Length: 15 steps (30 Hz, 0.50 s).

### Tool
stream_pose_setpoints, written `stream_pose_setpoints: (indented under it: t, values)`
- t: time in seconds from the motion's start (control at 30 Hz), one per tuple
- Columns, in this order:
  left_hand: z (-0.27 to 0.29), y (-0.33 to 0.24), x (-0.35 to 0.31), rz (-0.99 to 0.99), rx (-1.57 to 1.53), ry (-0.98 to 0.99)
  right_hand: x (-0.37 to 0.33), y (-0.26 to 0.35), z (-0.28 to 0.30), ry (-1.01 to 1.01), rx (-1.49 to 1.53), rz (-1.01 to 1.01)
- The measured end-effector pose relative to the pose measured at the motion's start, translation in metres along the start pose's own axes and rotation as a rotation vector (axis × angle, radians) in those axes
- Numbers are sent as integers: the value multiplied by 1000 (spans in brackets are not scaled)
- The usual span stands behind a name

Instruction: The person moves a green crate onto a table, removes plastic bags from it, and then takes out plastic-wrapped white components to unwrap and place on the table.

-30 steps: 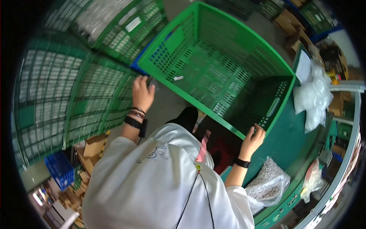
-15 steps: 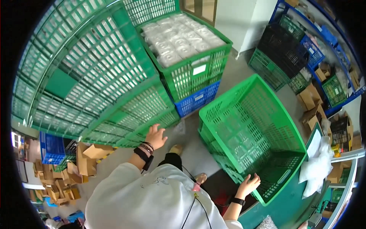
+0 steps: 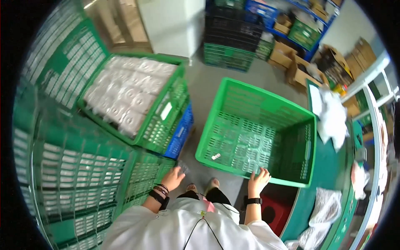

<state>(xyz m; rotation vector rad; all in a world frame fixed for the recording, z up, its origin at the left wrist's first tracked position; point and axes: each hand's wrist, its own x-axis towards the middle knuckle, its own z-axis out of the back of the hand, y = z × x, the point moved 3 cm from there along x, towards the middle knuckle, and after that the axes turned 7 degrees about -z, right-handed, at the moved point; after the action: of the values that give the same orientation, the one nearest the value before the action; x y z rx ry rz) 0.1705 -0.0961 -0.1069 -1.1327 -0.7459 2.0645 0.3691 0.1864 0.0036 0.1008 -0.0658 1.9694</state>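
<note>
An empty-bottomed view opens into a bright green plastic crate [image 3: 260,89], which stands on the right with its slotted floor showing. My right hand [image 3: 259,181] is hooked over the crate's near rim. On the left, my left hand [image 3: 173,179] is open in the air beside a green slatted crate [image 3: 143,175], holding nothing. Beyond it, another green crate [image 3: 160,125] is filled with rows of clear-wrapped pieces [image 3: 129,89] and rests on a blue crate [image 3: 181,133]. A small white label [image 3: 216,156] shows inside the bright green crate near its left corner.
A green-topped bench [image 3: 306,204] runs along the right, bearing white plastic bags [image 3: 333,121] and wrapped grey packs [image 3: 325,208]. Black crates [image 3: 233,29] and cardboard boxes [image 3: 306,68] stand at the back. Under the bench edge lies a red bin [image 3: 275,212].
My view has turned to the right, so the crate stacks and the bench sit differently in it. My right hand is still at the green crate's rim; my left remains open beside the stack.
</note>
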Motion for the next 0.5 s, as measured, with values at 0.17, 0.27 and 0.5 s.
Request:
stream_pose_setpoints:
  t: [0.17,0.27,0.5]
  values:
    - [35,14,92,21,-273,-339,6,-52,24,-197,-32,-251]
    - [62,9,143,-68,-45,-448,26,-54,26,-341,-99,-373]
    - [85,26,177,157,69,-256,20,-62,25,-493,-324,-702]
